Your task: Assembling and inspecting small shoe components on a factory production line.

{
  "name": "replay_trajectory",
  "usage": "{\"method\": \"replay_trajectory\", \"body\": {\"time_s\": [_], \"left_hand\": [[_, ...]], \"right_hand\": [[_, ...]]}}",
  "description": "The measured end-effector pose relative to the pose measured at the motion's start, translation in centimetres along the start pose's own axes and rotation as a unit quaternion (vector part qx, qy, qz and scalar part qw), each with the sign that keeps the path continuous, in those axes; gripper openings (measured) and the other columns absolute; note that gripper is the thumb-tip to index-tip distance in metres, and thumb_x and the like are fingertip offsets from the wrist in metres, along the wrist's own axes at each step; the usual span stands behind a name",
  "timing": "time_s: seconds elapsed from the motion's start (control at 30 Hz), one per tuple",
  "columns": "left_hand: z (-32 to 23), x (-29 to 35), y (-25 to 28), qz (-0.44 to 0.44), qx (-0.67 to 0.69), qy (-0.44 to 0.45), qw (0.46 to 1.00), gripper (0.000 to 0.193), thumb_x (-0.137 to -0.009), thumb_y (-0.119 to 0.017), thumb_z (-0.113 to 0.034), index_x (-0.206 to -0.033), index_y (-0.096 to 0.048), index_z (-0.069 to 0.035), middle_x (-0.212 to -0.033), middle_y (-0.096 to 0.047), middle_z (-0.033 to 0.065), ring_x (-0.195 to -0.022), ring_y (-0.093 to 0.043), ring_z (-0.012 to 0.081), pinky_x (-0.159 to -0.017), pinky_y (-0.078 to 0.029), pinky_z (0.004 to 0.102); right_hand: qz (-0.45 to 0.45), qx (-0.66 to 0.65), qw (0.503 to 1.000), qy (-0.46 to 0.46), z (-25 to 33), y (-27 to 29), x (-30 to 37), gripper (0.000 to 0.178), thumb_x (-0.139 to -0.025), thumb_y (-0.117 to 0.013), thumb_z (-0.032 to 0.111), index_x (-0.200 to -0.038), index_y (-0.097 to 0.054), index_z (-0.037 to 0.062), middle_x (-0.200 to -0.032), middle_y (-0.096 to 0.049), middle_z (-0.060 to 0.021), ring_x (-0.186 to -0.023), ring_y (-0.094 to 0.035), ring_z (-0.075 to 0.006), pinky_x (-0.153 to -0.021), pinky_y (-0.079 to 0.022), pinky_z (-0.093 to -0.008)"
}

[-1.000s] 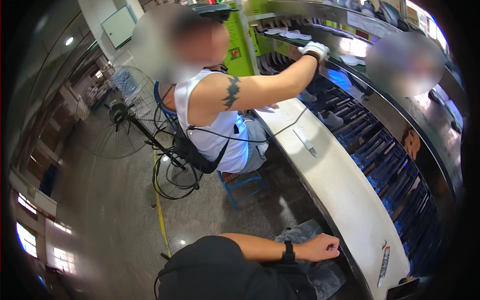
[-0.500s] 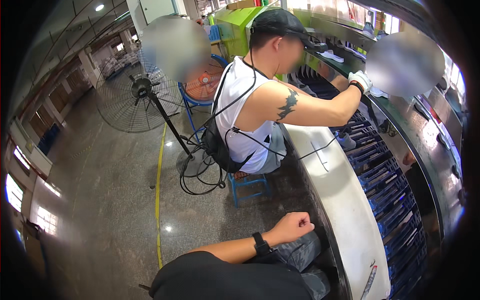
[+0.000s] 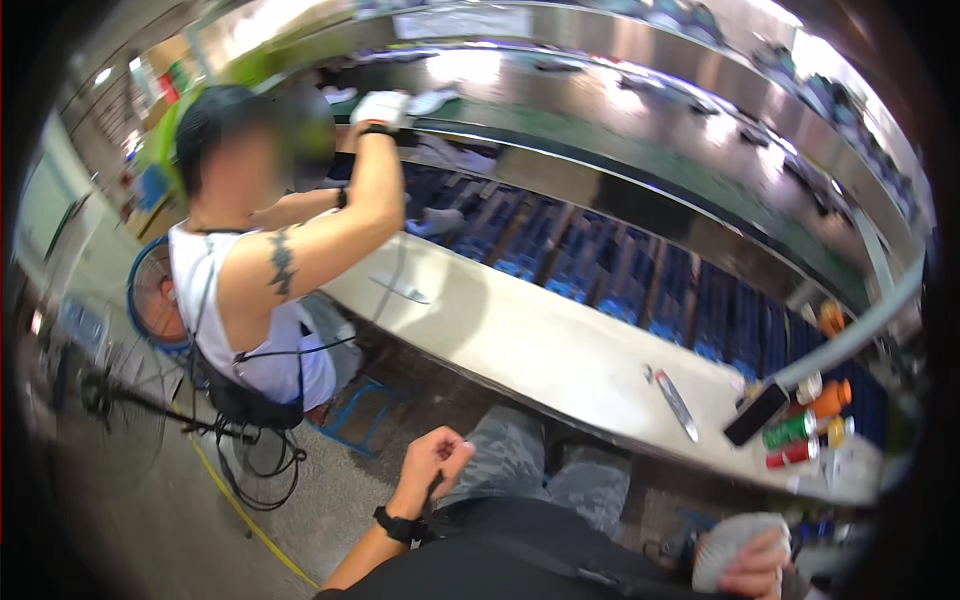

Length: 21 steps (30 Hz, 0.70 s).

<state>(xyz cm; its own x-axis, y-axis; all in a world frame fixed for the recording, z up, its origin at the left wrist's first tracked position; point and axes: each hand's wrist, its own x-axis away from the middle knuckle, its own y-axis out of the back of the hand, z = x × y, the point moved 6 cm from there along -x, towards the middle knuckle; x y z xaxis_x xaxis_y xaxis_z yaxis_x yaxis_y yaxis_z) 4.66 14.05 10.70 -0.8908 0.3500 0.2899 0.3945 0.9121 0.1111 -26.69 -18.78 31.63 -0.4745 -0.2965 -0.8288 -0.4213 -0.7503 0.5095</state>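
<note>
My left hand (image 3: pixel 437 462) hovers beside my left thigh, fingers loosely curled and nothing visible in them. A black watch (image 3: pixel 400 526) circles that wrist, and a dark strip lies along the heel of the palm. Down at the lower right, my right hand (image 3: pixel 760 572) has bare fingers wrapped over a pale, knitted-looking piece that resembles a work glove (image 3: pixel 722 548); blur hides its exact shape. In front of my knees runs a cream worktop (image 3: pixel 540 345). On it lies a slim grey and red tool (image 3: pixel 677 404), possibly a cutter, out of reach of both hands.
A co-worker (image 3: pixel 270 270) in a white top sits at left, gloved hand (image 3: pixel 380 108) raised to a dark belt (image 3: pixel 600 120) carrying shoe parts. At the worktop's right end stand a black phone-like slab (image 3: pixel 757 415), cans (image 3: pixel 790 430) and an orange bottle (image 3: pixel 830 398). A slanted pole (image 3: pixel 850 325) rises there.
My view has swung to the right, so the co-worker now sits farther left. My right hand and the bottles have come into view. My left hand's fist has turned and loosened slightly.
</note>
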Motion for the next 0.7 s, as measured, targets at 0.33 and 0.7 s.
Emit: {"method": "replay_trajectory", "body": {"time_s": [0.33,0.7], "left_hand": [[2.4,-7.1,-2.1,0.085,-0.336,-0.109,0.932,0.022,-0.094,-0.080,-0.023,-0.092,-0.075,-0.002,-0.082,-0.079,0.0155,-0.074,-0.078,0.0281,-0.070,-0.061,0.0391],[-13.2,-13.0,-7.3,0.212,-0.364,-0.425,0.801,0.012,-0.089,-0.083,-0.008,-0.095,-0.073,-0.004,-0.083,-0.072,0.0139,-0.074,-0.073,0.0302,-0.069,-0.058,0.0387]], "right_hand": [[-0.084,-0.082,0.982,0.148,-1.5,-6.1,-4.9,0.017,-0.112,-0.060,0.026,-0.125,-0.060,0.0146,-0.091,-0.075,-0.0195,-0.077,-0.068,-0.0294,-0.074,-0.061,-0.0437],[0.135,0.098,0.984,-0.069,-13.5,-7.5,-3.8,0.039,-0.091,-0.085,0.039,-0.114,-0.075,0.0091,-0.077,-0.067,-0.0059,-0.068,-0.066,-0.0266,-0.054,-0.050,-0.0417]]}}
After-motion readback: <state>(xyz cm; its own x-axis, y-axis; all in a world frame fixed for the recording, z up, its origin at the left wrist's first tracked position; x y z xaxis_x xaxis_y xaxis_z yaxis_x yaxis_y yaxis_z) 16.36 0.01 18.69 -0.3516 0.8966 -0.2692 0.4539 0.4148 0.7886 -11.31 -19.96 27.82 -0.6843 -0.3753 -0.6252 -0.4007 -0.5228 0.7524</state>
